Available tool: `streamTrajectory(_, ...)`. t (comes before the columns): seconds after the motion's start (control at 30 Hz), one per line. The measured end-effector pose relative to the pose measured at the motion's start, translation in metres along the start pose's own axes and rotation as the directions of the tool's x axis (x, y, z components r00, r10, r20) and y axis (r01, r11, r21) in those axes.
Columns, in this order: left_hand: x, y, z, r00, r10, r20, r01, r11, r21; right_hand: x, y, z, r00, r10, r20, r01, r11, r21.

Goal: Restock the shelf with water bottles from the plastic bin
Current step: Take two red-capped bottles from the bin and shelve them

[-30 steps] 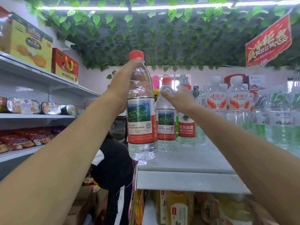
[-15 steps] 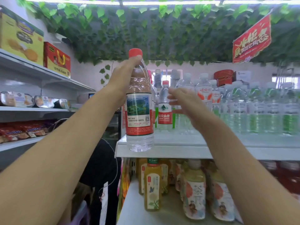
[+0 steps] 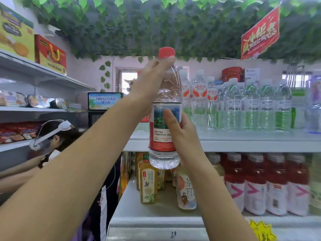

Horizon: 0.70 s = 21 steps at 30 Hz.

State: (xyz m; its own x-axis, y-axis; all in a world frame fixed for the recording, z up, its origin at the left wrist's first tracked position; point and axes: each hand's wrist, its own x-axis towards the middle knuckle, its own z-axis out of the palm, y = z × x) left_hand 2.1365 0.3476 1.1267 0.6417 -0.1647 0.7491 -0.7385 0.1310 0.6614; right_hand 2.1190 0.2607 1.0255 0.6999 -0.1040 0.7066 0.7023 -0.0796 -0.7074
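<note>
Shop aisles fill the head view, with leafy garlands [image 3: 156, 26] overhead and a red banner [image 3: 260, 32] at two o'clock. At the centre a water bottle [image 3: 165, 126] with a red cap and a red-and-blue label is held upright in the air, in front of the edge of the upper shelf [image 3: 243, 145], its base hanging below that edge. The left hand [image 3: 151, 84] is wrapped round the bottle's neck and shoulder just under the cap; the right hand [image 3: 180, 134] is closed on the label from the three o'clock side, thumb across the front. Rows of clear water bottles [image 3: 243, 105] stand on the upper shelf at three o'clock; red drink bottles [image 3: 260, 185] and tea bottles [image 3: 147, 181] stand on the shelf below. At nine o'clock another person [image 3: 52, 141] bends toward the snack shelves [image 3: 31, 108]. The plastic bin is not in view.

The bottle must rise to clear the shelf edge; lifted too little, its base could strike the lip. Pushed in too fast, it could topple the closely packed bottles standing behind.
</note>
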Motion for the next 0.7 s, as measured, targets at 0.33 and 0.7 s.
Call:
streamTrajectory(0.33,0.001,-0.002,-0.01,0.975,-0.018,0.222,-0.066,0.928,0.367,-0.001,-0.005,-0.028,0.999,-0.023,-0.028,0.022,0.999,-0.044)
streamTrajectory(0.7,0.003,-0.067,-0.054,0.887,-0.222,0.405,-0.308,0.371,0.876,0.08,-0.029,-0.044,0.997,0.064,-0.053,-0.068,0.995,-0.077)
